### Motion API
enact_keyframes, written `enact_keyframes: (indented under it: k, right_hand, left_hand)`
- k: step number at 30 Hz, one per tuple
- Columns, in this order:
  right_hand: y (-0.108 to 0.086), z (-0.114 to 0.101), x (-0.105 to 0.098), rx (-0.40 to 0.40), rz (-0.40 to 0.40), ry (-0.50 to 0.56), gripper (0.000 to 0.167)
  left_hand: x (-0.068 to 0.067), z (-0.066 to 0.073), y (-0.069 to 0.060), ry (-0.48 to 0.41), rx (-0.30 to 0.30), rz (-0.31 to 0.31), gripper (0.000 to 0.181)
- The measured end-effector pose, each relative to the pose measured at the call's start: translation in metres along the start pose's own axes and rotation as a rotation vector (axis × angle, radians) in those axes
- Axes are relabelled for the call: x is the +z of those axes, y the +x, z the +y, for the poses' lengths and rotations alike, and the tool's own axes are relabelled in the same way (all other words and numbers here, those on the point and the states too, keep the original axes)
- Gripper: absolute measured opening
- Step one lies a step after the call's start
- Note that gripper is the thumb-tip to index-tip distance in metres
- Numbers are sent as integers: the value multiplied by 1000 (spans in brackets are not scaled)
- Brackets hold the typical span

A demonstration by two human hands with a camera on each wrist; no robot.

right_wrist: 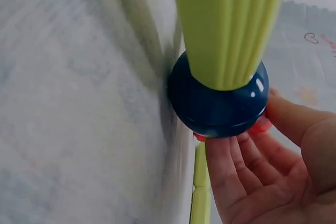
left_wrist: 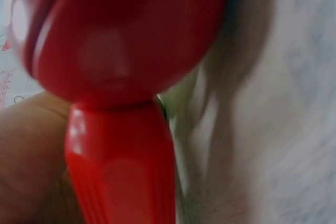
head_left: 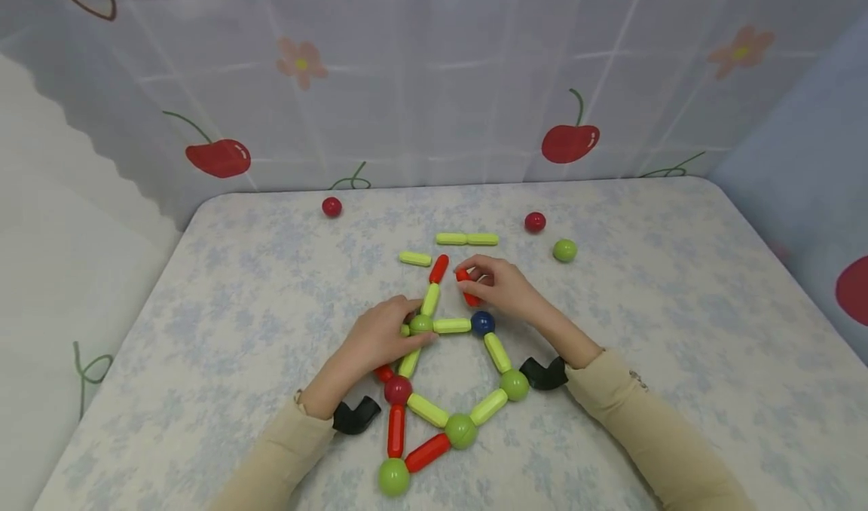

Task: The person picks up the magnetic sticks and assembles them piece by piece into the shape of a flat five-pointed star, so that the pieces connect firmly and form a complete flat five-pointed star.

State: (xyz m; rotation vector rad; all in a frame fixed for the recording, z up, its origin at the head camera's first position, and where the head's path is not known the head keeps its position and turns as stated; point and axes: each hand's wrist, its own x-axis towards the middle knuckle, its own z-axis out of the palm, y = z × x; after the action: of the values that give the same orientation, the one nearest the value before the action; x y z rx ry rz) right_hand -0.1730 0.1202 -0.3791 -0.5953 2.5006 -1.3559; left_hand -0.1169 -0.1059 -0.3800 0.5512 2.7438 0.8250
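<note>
Nearest us, creased beige cloth sleeves (head_left: pixel 279 452) cross the mottled counter (head_left: pixel 203 360); next we see a glossy green ball (head_left: pixel 394 477) ending a triangle of faceted red bars (head_left: pixel 428 453); beyond, the left hand (head_left: pixel 383 334) curls fingers and thumb around a lime ball (head_left: pixel 421 325); just past a smooth navy ball (head_left: pixel 483 323), the right hand (head_left: pixel 502 287) pinches a short red rod (head_left: pixel 466 286); farther lie ribbed yellow-green sticks (head_left: pixel 466 239).

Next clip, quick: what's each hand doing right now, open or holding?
Left hand: holding a green ball.
Right hand: holding a red stick.
</note>
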Motion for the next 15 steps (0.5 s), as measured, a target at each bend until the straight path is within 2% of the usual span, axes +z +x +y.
enact_keyframes:
  k: [4, 8, 15]
  right_hand:
    - [-2, 2, 4, -29, -65, 14, 26]
    - [-3, 4, 4, -51, -97, 7, 27]
    - [-4, 8, 6, -91, -139, -88, 27]
  left_hand:
    - [2, 1, -3, 6, -1, 12, 53]
    - [3, 1, -4, 15, -7, 20, 53]
    - [3, 0, -4, 16, -2, 20, 51]
